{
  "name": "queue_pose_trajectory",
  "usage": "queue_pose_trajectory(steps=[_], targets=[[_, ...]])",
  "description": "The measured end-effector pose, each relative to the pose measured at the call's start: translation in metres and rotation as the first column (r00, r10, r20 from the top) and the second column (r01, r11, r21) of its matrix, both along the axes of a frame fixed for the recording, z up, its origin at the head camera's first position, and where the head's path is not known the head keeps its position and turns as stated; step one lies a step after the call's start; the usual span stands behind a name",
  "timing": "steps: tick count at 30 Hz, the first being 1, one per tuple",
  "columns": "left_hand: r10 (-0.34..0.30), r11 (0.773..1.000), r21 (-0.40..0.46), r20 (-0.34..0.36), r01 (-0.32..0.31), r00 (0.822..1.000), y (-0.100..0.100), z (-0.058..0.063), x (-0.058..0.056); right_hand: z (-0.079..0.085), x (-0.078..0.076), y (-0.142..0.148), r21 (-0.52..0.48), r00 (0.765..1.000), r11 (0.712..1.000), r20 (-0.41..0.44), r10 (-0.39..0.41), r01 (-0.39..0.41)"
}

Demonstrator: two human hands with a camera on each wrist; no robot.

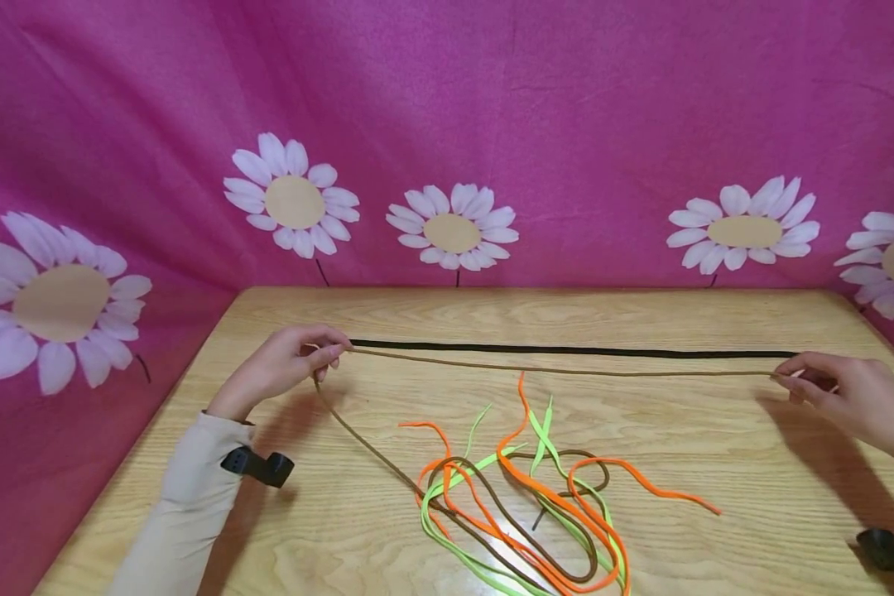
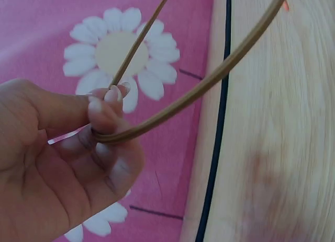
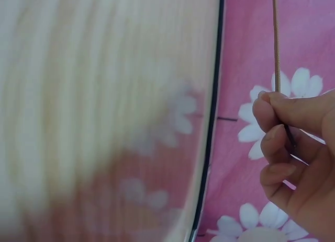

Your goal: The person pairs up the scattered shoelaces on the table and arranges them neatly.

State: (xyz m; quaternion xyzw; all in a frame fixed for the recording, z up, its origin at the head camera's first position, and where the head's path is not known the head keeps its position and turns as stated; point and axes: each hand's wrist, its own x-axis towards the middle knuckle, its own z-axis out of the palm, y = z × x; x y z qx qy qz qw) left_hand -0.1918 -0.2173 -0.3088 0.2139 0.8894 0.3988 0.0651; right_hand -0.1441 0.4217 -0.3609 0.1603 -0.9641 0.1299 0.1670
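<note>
A brown shoelace [image 1: 566,371] stretches between my two hands. My left hand [image 1: 294,360] pinches it between thumb and fingertips; past these fingers the lace [image 2: 209,82] loops back and runs down to the pile. At the other end, my right hand [image 1: 857,397] pinches the lace [image 3: 277,54] near its dark tip, which shows among the curled fingers in the right wrist view. Just behind it, a black shoelace [image 1: 566,351] lies in a nearly straight line across the table.
On the wooden table [image 1: 283,530] lies a tangle of orange laces [image 1: 517,476], neon green laces [image 1: 426,513] and the rest of the brown lace. A pink cloth [image 1: 566,99] with printed daisies hangs behind the table. Small black devices [image 1: 261,466] sit at both wrists.
</note>
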Motion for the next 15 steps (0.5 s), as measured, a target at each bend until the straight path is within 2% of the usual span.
queue_pose_trajectory(steps=[4,9,12,15], targets=[[0.040,0.999,-0.004,-0.007,-0.040,0.999,-0.009,-0.005,-0.007,-0.005,-0.002,0.012,0.010,0.999,0.999,0.014,-0.050,0.050],[0.110,0.989,-0.097,-0.030,-0.113,0.993,-0.016,-0.014,-0.019,-0.008,-0.007,0.026,0.020,0.990,0.989,-0.008,-0.144,0.144],[0.159,0.976,-0.138,-0.072,-0.168,0.985,-0.019,-0.021,-0.025,-0.010,-0.010,0.033,0.025,0.984,0.984,-0.018,-0.176,0.176],[0.199,0.963,-0.155,-0.146,-0.221,0.969,-0.020,-0.028,-0.028,-0.012,-0.011,0.038,0.019,0.983,0.983,-0.028,-0.182,0.182]])
